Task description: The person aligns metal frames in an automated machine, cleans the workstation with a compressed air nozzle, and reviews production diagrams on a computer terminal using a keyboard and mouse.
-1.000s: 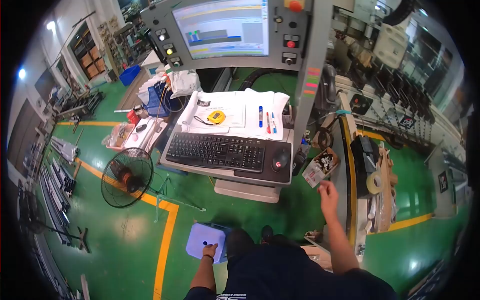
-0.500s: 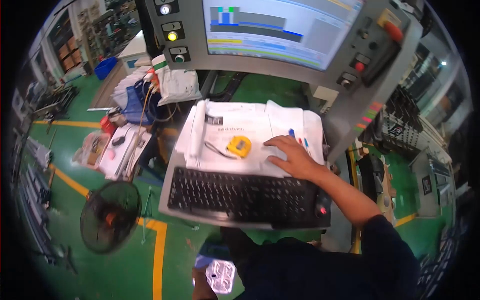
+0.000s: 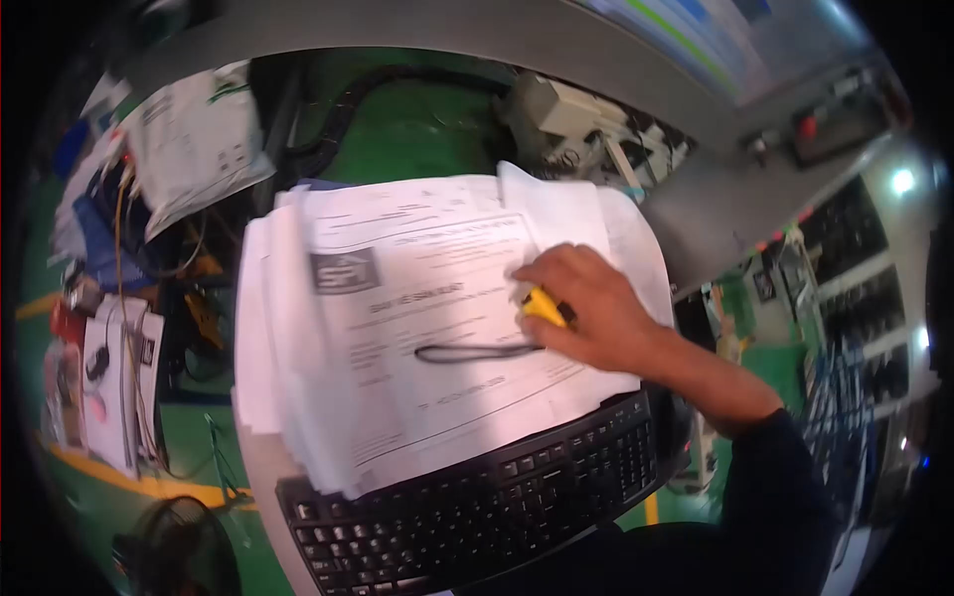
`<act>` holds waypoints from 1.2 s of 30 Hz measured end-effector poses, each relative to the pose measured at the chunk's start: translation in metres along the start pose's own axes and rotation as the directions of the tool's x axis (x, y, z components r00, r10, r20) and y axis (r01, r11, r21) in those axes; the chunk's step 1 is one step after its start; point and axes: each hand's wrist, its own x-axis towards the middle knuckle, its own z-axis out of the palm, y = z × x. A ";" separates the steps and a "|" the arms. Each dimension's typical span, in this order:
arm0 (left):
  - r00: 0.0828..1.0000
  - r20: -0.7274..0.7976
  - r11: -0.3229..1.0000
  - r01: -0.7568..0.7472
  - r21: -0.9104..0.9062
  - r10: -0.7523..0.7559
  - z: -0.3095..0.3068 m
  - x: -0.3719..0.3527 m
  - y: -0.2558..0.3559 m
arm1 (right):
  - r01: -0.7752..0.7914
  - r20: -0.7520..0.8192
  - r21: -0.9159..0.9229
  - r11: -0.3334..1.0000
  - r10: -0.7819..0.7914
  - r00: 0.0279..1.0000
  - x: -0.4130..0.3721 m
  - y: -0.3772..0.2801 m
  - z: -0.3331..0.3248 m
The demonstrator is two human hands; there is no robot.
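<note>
My right hand (image 3: pixel 596 306) is closed around a yellow tape measure (image 3: pixel 544 307) above the right part of the printed sheets. The tape measure's black wrist strap (image 3: pixel 467 353) trails to the left over the paper. The stack of white papers (image 3: pixel 427 298), with a dark logo box at its upper left, lies behind the black keyboard (image 3: pixel 477 507). My left hand is out of view.
A large monitor (image 3: pixel 696 40) on a grey console stands at the top. A white plastic bag (image 3: pixel 194 139) is at the upper left, with papers and cables below it. A fan (image 3: pixel 179 546) stands at the lower left, on the green floor.
My right hand has moved left to the tape measure and closed on it. The view has come closer to the papers and tilted. My left hand, with a shiny metal object near it, has left the view.
</note>
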 end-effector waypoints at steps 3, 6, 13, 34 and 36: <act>0.991 0.023 0.991 -0.133 -0.007 0.133 0.002 0.010 0.015 | -0.024 -0.061 -0.037 0.999 0.022 0.998 -0.028 0.027 -0.002; 0.960 0.061 0.962 -0.271 -0.010 0.271 0.006 0.016 0.010 | 0.090 -0.048 -0.095 0.991 -0.095 0.994 -0.054 0.042 0.005; 0.212 0.274 0.068 -0.889 0.453 0.938 -0.027 0.029 -0.062 | 0.245 -0.258 -0.338 0.909 -0.339 0.905 -0.116 0.023 0.007; 0.160 -0.505 0.392 -0.831 0.395 0.848 -0.479 -0.312 0.298 | -0.012 -0.469 -0.284 0.959 -0.128 0.874 -0.432 -0.200 -0.055; 0.105 -0.482 0.348 -0.822 0.450 0.870 -0.473 -0.300 0.308 | -0.038 -0.489 -0.241 0.970 -0.088 0.868 -0.451 -0.205 -0.048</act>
